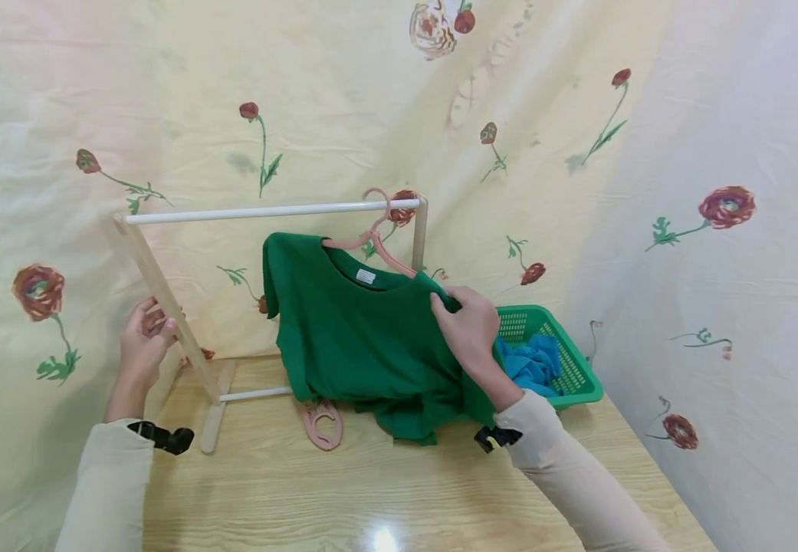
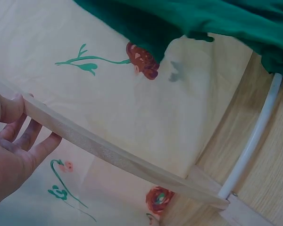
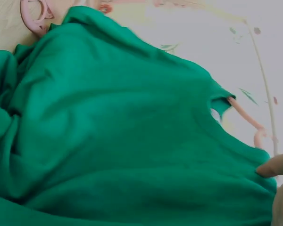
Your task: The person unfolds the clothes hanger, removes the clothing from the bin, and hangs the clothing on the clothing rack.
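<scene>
A green T-shirt (image 1: 371, 330) is on a pink hanger (image 1: 395, 263), its neckline facing me and its lower part bunched near the table. The hanger's hook overlaps the white rail (image 1: 261, 211) of a small clothes rack; whether it bears on the rail I cannot tell. My right hand (image 1: 471, 326) pinches the shirt at the shoulder on the right, and the right wrist view shows a fingertip (image 3: 269, 168) pressing the fabric there. At the left, my left hand (image 1: 142, 349) holds the rack's wooden side post (image 2: 104, 148) between thumb and fingers.
Behind the shirt on the right stands a green basket (image 1: 581, 372) with blue cloth (image 1: 533, 364) in it. Another pink hanger (image 1: 323, 429) lies on the wooden table (image 1: 288, 498), partly under the shirt. Flowered cloth (image 1: 343, 92) hangs behind the rack and along the sides.
</scene>
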Motion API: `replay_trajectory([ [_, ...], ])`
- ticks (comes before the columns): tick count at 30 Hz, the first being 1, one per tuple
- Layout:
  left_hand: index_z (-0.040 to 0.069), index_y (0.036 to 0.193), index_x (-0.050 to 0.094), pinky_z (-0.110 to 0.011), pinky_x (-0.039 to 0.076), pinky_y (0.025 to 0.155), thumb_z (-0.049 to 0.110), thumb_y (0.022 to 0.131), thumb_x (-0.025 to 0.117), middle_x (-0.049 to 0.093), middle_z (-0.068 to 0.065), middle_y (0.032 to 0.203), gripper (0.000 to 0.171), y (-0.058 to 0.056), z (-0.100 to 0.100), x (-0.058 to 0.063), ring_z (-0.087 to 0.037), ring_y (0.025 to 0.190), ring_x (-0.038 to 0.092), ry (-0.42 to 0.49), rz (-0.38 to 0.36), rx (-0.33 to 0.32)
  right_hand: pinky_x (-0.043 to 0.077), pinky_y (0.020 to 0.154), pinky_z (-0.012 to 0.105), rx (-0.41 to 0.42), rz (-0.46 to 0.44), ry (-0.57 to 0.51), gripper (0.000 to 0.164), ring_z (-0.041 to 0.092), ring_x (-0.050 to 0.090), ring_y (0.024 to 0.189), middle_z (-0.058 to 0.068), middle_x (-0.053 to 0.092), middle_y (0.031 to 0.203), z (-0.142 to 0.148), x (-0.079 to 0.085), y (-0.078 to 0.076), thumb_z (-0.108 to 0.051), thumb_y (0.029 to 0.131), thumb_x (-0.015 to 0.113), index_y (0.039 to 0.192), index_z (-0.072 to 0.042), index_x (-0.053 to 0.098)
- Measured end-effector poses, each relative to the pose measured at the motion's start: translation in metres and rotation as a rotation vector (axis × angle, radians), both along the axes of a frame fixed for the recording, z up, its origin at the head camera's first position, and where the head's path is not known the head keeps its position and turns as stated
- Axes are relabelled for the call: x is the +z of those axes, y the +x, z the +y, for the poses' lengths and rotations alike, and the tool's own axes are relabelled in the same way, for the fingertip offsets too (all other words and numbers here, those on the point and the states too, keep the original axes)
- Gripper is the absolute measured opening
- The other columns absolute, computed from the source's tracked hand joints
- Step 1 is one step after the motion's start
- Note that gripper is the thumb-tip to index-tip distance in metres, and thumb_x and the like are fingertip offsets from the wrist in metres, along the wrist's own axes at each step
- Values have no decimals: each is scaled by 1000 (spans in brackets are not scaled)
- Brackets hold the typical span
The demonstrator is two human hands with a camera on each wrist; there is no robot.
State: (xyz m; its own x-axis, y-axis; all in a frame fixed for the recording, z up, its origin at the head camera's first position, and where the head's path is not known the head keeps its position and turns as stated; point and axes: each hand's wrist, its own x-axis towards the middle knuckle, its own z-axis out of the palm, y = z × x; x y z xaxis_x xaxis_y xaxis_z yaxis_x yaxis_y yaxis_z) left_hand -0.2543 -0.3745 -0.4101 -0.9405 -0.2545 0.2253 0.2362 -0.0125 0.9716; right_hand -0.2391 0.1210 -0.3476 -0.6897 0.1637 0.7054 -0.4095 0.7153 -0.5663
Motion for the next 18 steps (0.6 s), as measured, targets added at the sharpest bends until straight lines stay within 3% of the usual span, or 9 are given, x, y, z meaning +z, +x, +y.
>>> replay_trajectory([
  [5, 21, 144, 47, -8, 56, 77, 0, 104, 50, 59, 13, 109, 46, -1, 1, 0, 4, 98, 61, 0, 8, -3, 57, 62, 47, -33, 150, -12, 14, 33, 70, 77, 15, 76, 90, -17, 0, -19, -18, 93, 75, 93, -5, 80],
  [9, 19, 146, 47, -8, 56, 78, 0, 104, 50, 58, 12, 110, 46, 0, 1, 0, 4, 98, 61, 8, 13, -2, 59, 66, 47, 17, 230, 14, 13, 31, 70, 79, 15, 75, 88, -20, -2, -30, -17, 93, 75, 92, -5, 78],
  [18, 20, 144, 48, -9, 56, 77, -1, 104, 51, 60, 12, 109, 45, 1, 2, 1, 4, 96, 63, 22, 1, 2, 58, 65, 46, 89, 183, 93, 13, 32, 70, 78, 16, 75, 90, -2, -11, -46, -16, 92, 76, 97, -4, 79],
])
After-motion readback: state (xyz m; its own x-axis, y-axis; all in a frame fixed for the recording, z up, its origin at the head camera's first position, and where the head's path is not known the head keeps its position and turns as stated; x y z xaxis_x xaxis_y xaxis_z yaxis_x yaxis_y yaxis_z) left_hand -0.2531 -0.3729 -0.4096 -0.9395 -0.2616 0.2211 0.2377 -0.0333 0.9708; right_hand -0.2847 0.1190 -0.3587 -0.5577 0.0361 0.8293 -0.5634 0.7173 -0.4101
